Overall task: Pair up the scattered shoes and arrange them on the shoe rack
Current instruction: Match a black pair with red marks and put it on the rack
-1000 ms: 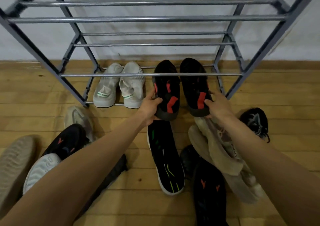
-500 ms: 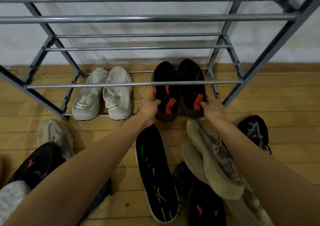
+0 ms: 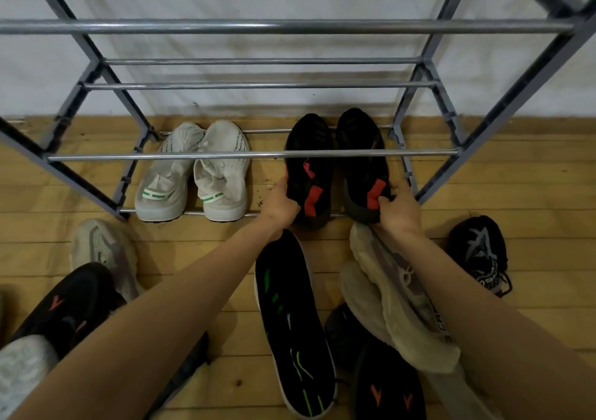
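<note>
The black pair with red patches sits on the bottom tier of the shoe rack (image 3: 251, 154), at its right end, toes toward the wall and heels over the front rail. The 2 shoes lie side by side, nearly touching. Your left hand (image 3: 280, 205) grips the heel of the left black shoe (image 3: 309, 168), fingers curled round its outer side. Your right hand (image 3: 398, 208) grips the heel of the right black shoe (image 3: 362, 161), thumb on the red patch and fingers wrapped round the far side.

On the same tier, at its left end, the white pair (image 3: 222, 178) with green stripes stands together, toes also toward the wall. The upper tiers you can see hold nothing.

On the wooden floor (image 3: 532, 194) in front of the rack, between your forearms, an upturned black sole (image 3: 290, 323) with green marks lies lengthwise. Under your right forearm 2 beige shoes (image 3: 396, 297) are heaped one on the other, and beyond your right wrist a black shoe with a white pattern (image 3: 477, 252) lies by itself. A black shoe with orange V marks (image 3: 387, 390) is at the bottom edge. To your left, a grey-beige shoe (image 3: 103, 252) lies near the rack's front leg, with a black shoe with orange marks (image 3: 64, 307) just beside it.
</note>
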Demonstrator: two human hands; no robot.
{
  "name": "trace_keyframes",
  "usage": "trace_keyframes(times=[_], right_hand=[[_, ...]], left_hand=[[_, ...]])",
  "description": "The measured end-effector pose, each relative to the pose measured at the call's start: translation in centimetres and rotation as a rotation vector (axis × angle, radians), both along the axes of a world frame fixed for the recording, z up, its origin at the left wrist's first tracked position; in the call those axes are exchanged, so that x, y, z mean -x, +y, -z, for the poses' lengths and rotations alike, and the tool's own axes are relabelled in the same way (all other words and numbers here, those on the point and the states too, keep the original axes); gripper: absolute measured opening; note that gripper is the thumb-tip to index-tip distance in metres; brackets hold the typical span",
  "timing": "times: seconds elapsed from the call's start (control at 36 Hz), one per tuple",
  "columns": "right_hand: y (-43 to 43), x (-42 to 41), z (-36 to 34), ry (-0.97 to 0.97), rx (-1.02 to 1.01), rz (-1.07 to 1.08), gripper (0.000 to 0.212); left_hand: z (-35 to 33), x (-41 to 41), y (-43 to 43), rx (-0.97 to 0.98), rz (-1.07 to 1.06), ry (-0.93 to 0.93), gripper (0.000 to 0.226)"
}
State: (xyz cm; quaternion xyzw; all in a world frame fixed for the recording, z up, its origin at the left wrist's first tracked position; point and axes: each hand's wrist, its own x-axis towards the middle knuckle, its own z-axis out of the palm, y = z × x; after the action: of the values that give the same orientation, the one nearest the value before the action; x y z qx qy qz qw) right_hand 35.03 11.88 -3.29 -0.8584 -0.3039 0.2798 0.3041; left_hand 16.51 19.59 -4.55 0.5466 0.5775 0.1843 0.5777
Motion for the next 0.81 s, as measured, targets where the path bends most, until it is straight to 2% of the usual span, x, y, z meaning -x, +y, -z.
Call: trace_keyframes(times=[0.08, 0.22, 0.44, 0.61, 0.81], right_hand=[[-0.2, -0.2, 0.3, -0.007, -0.018, 0.004, 0.044], [-0.4, -0.7, 0.2, -0.051, 0.021, 0.051, 0.047], [-0.3, -0.1, 0.3, 0.0, 0.063, 0.009, 0.044], [-0.7, 0.0, -0.5, 0.047, 0.11, -0.074, 0.051], [-2.0, 0.1, -1.8, 0.051, 0.152, -0.148, 0.057]], left_hand=[[0.4, -0.6, -0.8, -0.006, -0.015, -0.044, 0.072], [1.4, -1.0, -0.7, -0.036, -0.024, 0.036, 0.079], [1.0, -1.1, -1.0, -0.1, -0.007, 0.06, 0.069], [0.5, -1.1, -1.7, -0.151, 0.014, 0.148, 0.053], [-0.8, -0.5, -3.3, -0.16, 0.043, 0.19, 0.051]])
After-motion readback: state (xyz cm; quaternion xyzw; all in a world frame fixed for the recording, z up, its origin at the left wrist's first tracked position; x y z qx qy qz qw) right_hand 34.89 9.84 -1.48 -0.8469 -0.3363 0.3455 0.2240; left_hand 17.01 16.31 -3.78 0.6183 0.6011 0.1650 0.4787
